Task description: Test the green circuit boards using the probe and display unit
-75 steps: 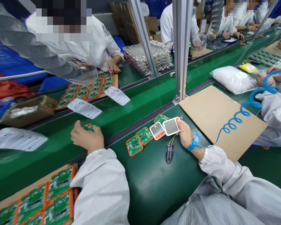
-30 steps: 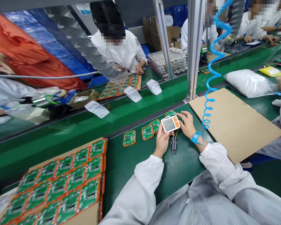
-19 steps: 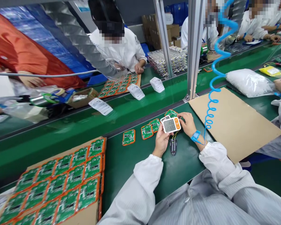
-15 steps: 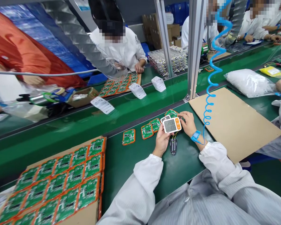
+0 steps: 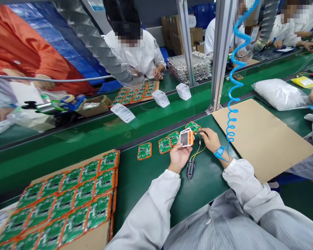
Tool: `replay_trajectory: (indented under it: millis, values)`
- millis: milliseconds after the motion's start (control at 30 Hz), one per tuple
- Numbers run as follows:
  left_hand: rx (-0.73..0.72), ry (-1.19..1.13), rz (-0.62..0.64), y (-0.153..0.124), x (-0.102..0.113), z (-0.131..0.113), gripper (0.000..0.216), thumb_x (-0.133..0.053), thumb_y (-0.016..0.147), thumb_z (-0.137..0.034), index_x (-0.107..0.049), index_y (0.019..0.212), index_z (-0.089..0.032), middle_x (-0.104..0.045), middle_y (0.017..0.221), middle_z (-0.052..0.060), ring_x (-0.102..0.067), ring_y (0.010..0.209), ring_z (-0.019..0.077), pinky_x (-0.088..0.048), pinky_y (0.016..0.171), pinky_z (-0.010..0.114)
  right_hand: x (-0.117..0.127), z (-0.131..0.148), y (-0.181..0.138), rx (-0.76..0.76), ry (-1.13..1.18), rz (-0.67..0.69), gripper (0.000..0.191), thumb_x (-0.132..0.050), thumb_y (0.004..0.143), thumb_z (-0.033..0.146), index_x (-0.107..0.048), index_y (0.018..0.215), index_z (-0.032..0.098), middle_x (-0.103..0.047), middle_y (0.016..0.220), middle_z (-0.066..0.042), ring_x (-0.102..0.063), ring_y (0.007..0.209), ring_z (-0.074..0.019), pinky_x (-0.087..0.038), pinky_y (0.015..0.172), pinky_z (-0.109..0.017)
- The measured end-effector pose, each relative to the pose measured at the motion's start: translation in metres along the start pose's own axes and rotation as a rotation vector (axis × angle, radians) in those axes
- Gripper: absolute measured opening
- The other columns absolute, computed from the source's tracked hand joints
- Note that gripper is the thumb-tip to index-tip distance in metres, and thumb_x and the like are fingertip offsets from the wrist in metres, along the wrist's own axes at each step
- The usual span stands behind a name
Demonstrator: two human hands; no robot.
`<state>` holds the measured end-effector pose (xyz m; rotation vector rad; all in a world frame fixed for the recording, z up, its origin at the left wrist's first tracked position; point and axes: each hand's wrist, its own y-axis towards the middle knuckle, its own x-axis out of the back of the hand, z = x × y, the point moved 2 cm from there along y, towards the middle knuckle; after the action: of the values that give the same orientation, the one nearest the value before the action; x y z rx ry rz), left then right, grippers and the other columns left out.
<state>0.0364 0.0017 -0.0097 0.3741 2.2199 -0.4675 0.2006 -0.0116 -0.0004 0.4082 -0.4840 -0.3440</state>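
My left hand [image 5: 180,158] holds a small white and orange display unit [image 5: 185,138], its grey screen facing up and showing no digits. Just right of it, my right hand [image 5: 210,139] has thumb and fingertips pinched on thin yellow wire leads [image 5: 199,143]; their very ends are hard to make out. From there the leads run down to a black battery holder [image 5: 190,169] lying on the green tabletop. Behind the unit lies a green circuit board with an orange edge [image 5: 193,126]. Two more overlapping boards [image 5: 165,145] and a single board [image 5: 144,151] lie to the left.
A stack of circuit-board panels [image 5: 77,189] on cardboard fills the left front. At right lies a cardboard sheet [image 5: 261,139], with a bag of white parts [image 5: 280,93] beyond. A coiled blue cord [image 5: 232,114] reaches my wristband. White plastic shells [image 5: 123,113] sit on the belt; co-workers sit opposite.
The digits on the unit's screen have gone, and the unit has turned in my left hand. My right hand has drawn slightly away with the leads. Shells on the belt have shifted right.
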Motion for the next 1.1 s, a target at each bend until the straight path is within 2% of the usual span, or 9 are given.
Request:
replay_trajectory:
  millis: [133, 367, 500, 600, 700, 800, 933, 1033, 1100]
  values:
    - [0.152, -0.096, 0.005, -0.001, 0.000, 0.002, 0.014, -0.054, 0.069, -0.014, -0.055, 0.082, -0.015, -0.053, 0.068, 0.002, -0.047, 0.054, 0.0102, -0.038, 0.051, 0.024, -0.004, 0.010, -0.003, 0.019, 0.032, 0.030, 0.028, -0.050, 0.086, 0.032, -0.062, 0.106, 0.017, -0.063, 0.094, -0.008, -0.056, 0.077, -0.0180, -0.045, 0.074, -0.033]
    - [0.254, -0.219, 0.023, -0.004, -0.008, 0.005, 0.003, -0.052, 0.080, -0.014, -0.054, 0.081, -0.012, -0.046, 0.063, 0.001, -0.040, 0.050, 0.0078, -0.032, 0.047, 0.021, -0.008, 0.006, -0.003, -0.004, 0.023, 0.067, 0.023, -0.053, 0.084, 0.034, -0.070, 0.086, 0.019, -0.063, 0.077, -0.006, -0.057, 0.073, -0.0190, -0.046, 0.072, -0.033]
    - [0.165, -0.293, -0.005, -0.012, -0.014, -0.001, 0.007, -0.053, 0.084, -0.015, -0.054, 0.078, -0.012, -0.046, 0.064, 0.001, -0.039, 0.049, 0.0065, -0.032, 0.047, 0.020, -0.004, -0.004, -0.006, -0.006, 0.002, 0.064, 0.026, -0.055, 0.082, 0.037, -0.071, 0.083, 0.018, -0.063, 0.073, -0.006, -0.057, 0.065, -0.0179, -0.046, 0.064, -0.032]
    - [0.025, -0.259, -0.022, -0.034, -0.015, -0.017, 0.007, -0.062, 0.080, -0.017, -0.055, 0.082, -0.014, -0.052, 0.069, 0.001, -0.045, 0.052, 0.0065, -0.035, 0.050, 0.020, -0.004, -0.013, -0.005, -0.010, -0.042, 0.060, 0.031, -0.058, 0.080, 0.043, -0.072, 0.084, 0.016, -0.066, 0.076, -0.007, -0.061, 0.070, -0.0188, -0.048, 0.067, -0.032]
    - [-0.131, -0.029, -0.060, -0.081, -0.008, -0.039, 0.027, -0.071, 0.074, -0.020, -0.058, 0.097, -0.017, -0.058, 0.075, 0.001, -0.053, 0.058, 0.0083, -0.039, 0.054, 0.020, -0.003, -0.020, -0.002, -0.024, -0.098, 0.051, 0.040, -0.059, 0.078, 0.051, -0.072, 0.086, 0.014, -0.069, 0.080, -0.009, -0.063, 0.075, -0.0204, -0.048, 0.071, -0.032]
    - [-0.363, 0.300, -0.224, -0.147, 0.016, -0.070, 0.031, -0.072, 0.075, -0.031, -0.060, 0.100, -0.016, -0.062, 0.077, 0.002, -0.056, 0.060, 0.0098, -0.043, 0.058, 0.022, -0.002, -0.021, -0.002, -0.041, -0.142, 0.069, 0.047, -0.058, 0.076, 0.057, -0.073, 0.087, 0.013, -0.070, 0.084, -0.010, -0.064, 0.078, -0.0220, -0.048, 0.073, -0.031]
    - [-0.681, 0.696, -0.632, -0.245, 0.077, -0.132, 0.031, -0.072, 0.072, -0.039, -0.062, 0.092, -0.018, -0.064, 0.076, 0.002, -0.061, 0.069, 0.0149, -0.049, 0.068, 0.027, 0.000, -0.019, -0.003, -0.093, -0.184, 0.109, 0.053, -0.058, 0.074, 0.061, -0.072, 0.091, 0.012, -0.070, 0.089, -0.012, -0.064, 0.083, -0.0243, -0.048, 0.076, -0.032]
    - [-0.815, 0.998, -0.896, -0.310, 0.134, -0.172, 0.031, -0.070, 0.069, -0.040, -0.063, 0.090, -0.017, -0.067, 0.088, 0.007, -0.063, 0.087, 0.0221, -0.050, 0.084, 0.035, 0.001, -0.016, -0.002, -0.131, -0.231, 0.133, 0.055, -0.057, 0.073, 0.062, -0.072, 0.093, 0.012, -0.070, 0.091, -0.012, -0.064, 0.086, -0.0259, -0.047, 0.076, -0.032]
    - [-0.885, 1.156, -1.046, -0.342, 0.171, -0.186, 0.029, -0.065, 0.069, -0.038, -0.063, 0.088, -0.016, -0.066, 0.099, 0.011, -0.061, 0.099, 0.0250, -0.046, 0.094, 0.041, 0.002, -0.015, -0.002, -0.166, -0.263, 0.134, 0.055, -0.057, 0.072, 0.061, -0.072, 0.093, 0.012, -0.070, 0.093, -0.013, -0.064, 0.087, -0.0271, -0.047, 0.076, -0.033]
